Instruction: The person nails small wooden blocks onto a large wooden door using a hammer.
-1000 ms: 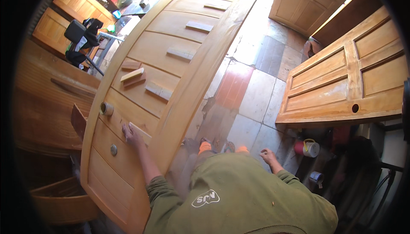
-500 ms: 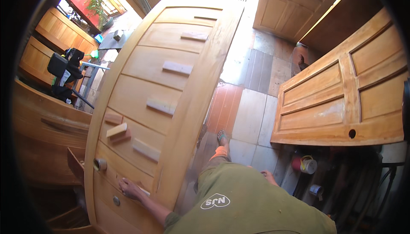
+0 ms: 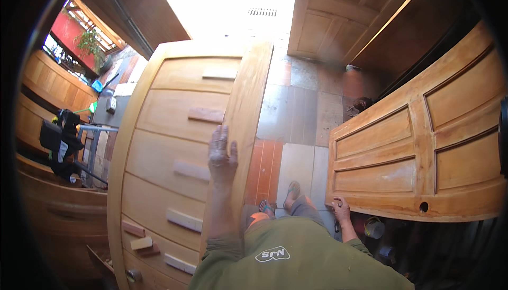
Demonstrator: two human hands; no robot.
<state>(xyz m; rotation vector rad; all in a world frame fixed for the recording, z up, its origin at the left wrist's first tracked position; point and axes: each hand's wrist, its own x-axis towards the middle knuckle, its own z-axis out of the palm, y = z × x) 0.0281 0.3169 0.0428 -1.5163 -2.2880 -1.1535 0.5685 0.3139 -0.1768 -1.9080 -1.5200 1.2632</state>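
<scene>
A pale wooden door (image 3: 164, 102) lies flat on my left. My left hand (image 3: 223, 149) is over its right-hand stile with fingers stretched out and nothing in them; whether it touches the wood I cannot tell. Several wood strips lie across the panels, among them a reddish strip (image 3: 206, 114) just beyond my fingertips and a pale strip (image 3: 191, 170) beside my wrist. A small light block (image 3: 141, 243) rests among others near the left edge. My right hand (image 3: 341, 209) hangs empty, fingers loosely bent and apart, close to the corner of a second panelled door (image 3: 377, 155).
A roll of tape (image 3: 133, 275) sits at the near end of the pale door. Tiled floor (image 3: 296, 165) runs between both doors. A tall panelled door (image 3: 330, 17) stands at the back. A bucket (image 3: 374, 228) is under the right-hand door. Dark bags (image 3: 62, 139) hang at left.
My left hand has left the near end of the pale door and reached forward to its right stile. My right hand has come out beside the other door, and both feet now show.
</scene>
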